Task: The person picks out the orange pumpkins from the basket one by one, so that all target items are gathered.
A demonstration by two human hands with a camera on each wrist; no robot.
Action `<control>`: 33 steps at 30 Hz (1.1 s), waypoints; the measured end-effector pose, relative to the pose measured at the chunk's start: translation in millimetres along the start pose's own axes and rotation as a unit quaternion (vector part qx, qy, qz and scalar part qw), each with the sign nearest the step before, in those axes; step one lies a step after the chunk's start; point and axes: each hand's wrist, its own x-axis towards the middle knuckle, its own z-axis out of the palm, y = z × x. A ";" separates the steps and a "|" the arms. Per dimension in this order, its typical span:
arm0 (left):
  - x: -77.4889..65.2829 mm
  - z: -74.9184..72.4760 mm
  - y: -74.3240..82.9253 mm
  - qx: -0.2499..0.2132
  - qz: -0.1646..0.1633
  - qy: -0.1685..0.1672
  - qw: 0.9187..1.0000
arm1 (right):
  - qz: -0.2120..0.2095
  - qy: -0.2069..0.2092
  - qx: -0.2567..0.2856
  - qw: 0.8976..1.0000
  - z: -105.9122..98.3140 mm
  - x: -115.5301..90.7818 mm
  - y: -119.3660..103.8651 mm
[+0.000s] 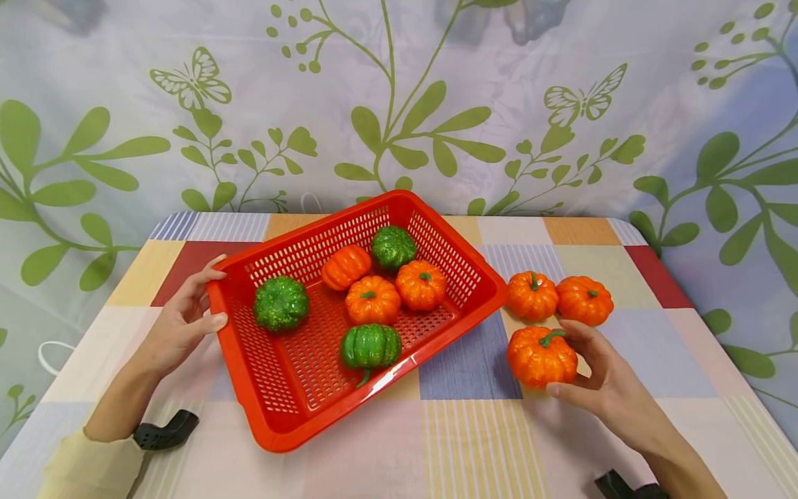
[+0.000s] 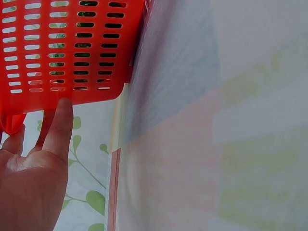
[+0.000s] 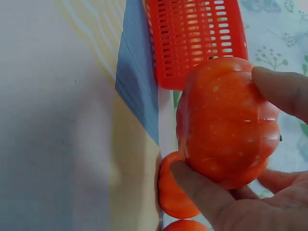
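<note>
Table: a patchwork cloth covers the table (image 1: 474,443); a leaf-and-butterfly backdrop (image 1: 386,104) hangs behind it.
Basket: the red slotted basket (image 1: 274,436) sits askew, left of the loose fruit, its right corner pointing towards them.
Green in the basket: a first green pumpkin (image 1: 281,303) near the left end, a second green pumpkin (image 1: 393,247) towards the back, a third green pumpkin (image 1: 370,346) by the near wall, its stem towards that wall.
Orange in the basket: a tipped pumpkin (image 1: 346,267) on its side, then a middle pumpkin (image 1: 373,300) and a right-hand pumpkin (image 1: 421,285), close together, stems up.
Loose pair: a near-corner pumpkin (image 1: 532,295) just beside the basket's right corner, and an outer pumpkin (image 1: 584,300) right next to it, both orange.
Held pumpkin: the held pumpkin (image 1: 542,357), orange with a green stem, is right of the basket and in front of the loose pair; whether it touches the table is hard to tell.
In the way: the basket's near wall stands between the held pumpkin and the inside.
Right hand: the right hand (image 1: 607,388) is parted to the fruit's width, thumb and fingers gripping the held pumpkin.
Left hand: the left hand (image 1: 177,322) holds the basket's left end, thumb and fingers apart at the rim.
</note>
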 end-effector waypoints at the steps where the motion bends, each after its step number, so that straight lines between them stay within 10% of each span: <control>1: 0.0 -0.1 0.0 0.000 0.000 0.000 1.000 | 0.009 0.002 -0.015 1.000 -0.7 0.7 -0.2; 10: 0.3 -0.1 0.3 -0.006 -0.002 -0.001 1.000 | 0.030 0.020 -0.107 0.994 -5.5 3.7 5.8; 33: -0.7 0.6 0.4 0.008 -0.009 0.005 1.000 | 0.073 0.030 -0.106 0.991 -20.3 6.2 28.1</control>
